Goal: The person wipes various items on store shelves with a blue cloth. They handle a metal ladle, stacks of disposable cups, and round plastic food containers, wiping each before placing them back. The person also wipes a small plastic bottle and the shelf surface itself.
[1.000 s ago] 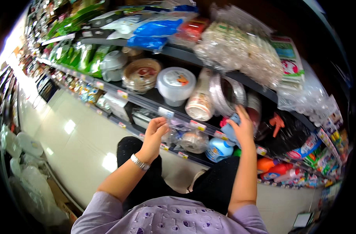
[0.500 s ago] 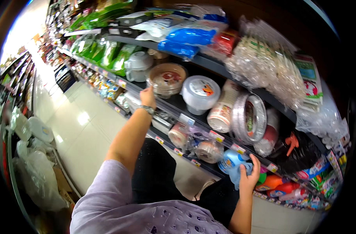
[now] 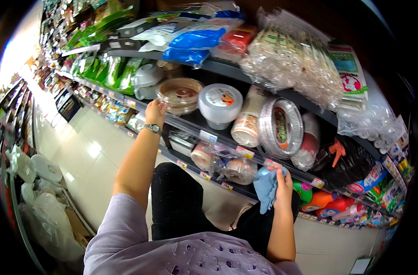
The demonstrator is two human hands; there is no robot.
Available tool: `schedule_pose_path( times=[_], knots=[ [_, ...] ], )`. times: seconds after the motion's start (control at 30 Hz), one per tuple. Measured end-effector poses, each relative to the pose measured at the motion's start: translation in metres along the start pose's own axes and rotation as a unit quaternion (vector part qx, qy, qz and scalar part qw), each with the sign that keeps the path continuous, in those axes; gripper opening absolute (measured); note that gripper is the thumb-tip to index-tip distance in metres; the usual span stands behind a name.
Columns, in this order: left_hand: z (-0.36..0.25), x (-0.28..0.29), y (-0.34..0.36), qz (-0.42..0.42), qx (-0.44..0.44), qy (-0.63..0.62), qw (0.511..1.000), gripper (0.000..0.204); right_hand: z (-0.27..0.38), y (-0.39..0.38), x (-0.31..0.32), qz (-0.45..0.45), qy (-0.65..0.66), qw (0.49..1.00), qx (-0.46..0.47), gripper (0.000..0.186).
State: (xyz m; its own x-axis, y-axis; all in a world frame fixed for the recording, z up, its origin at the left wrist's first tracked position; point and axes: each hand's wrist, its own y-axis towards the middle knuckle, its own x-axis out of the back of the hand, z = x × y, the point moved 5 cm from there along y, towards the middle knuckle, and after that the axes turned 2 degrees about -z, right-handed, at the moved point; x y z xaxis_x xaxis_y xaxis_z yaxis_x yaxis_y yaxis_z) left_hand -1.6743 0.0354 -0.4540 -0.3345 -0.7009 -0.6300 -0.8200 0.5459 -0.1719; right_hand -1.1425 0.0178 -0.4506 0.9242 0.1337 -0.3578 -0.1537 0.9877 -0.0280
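On the middle shelf, my left hand (image 3: 155, 112) has its fingers bent against the near left side of a stack of round brown bowls (image 3: 180, 98) in clear plastic, seemingly gripping its edge. A watch (image 3: 153, 129) is on that wrist. My right hand (image 3: 282, 185) is closed on a light blue cloth (image 3: 265, 190) beside the shelf's front edge, and the cloth hangs down from its fingers. To the right of the bowls stand white lidded plastic tubs (image 3: 220, 103), a sleeve of paper cups (image 3: 249, 117) and a stack of foil trays (image 3: 281, 127).
Bagged wooden chopsticks (image 3: 289, 62) and blue packets (image 3: 204, 39) crowd the upper shelf. Wrapped rolls (image 3: 239, 170) sit on the lower shelf, with orange and red bottles (image 3: 328, 205) to the right. Plastic bags (image 3: 48, 224) lie left of the tiled aisle (image 3: 92, 151).
My left hand has moved from the shelf edge up against the bowl stack. My right hand has drawn the blue cloth up and left along the shelf's front. The view has shifted slightly.
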Motion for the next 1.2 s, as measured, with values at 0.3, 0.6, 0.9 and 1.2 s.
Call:
schedule_pose_path(
  times=[0.3, 0.6, 0.9, 1.2],
  knots=[
    [-0.029, 0.001, -0.022, 0.047, -0.086, -0.116, 0.988, 0.002, -0.022, -0.026, -0.007, -0.007, -0.003, 0.999, -0.053, 0.02],
    [-0.011, -0.006, -0.04, -0.027, 0.0, 0.12, 0.992, 0.017, -0.033, -0.034, -0.025, 0.018, -0.004, 0.997, -0.076, 0.023],
    [-0.015, -0.021, -0.021, 0.017, 0.096, 0.153, 0.983, 0.015, -0.035, -0.044, -0.026, 0.029, 0.005, 0.996, -0.09, 0.024],
    [-0.048, -0.042, -0.055, 0.1, 0.026, -0.017, 0.994, 0.014, -0.039, -0.046, -0.017, 0.004, 0.028, 0.995, -0.099, 0.023]
  ],
)
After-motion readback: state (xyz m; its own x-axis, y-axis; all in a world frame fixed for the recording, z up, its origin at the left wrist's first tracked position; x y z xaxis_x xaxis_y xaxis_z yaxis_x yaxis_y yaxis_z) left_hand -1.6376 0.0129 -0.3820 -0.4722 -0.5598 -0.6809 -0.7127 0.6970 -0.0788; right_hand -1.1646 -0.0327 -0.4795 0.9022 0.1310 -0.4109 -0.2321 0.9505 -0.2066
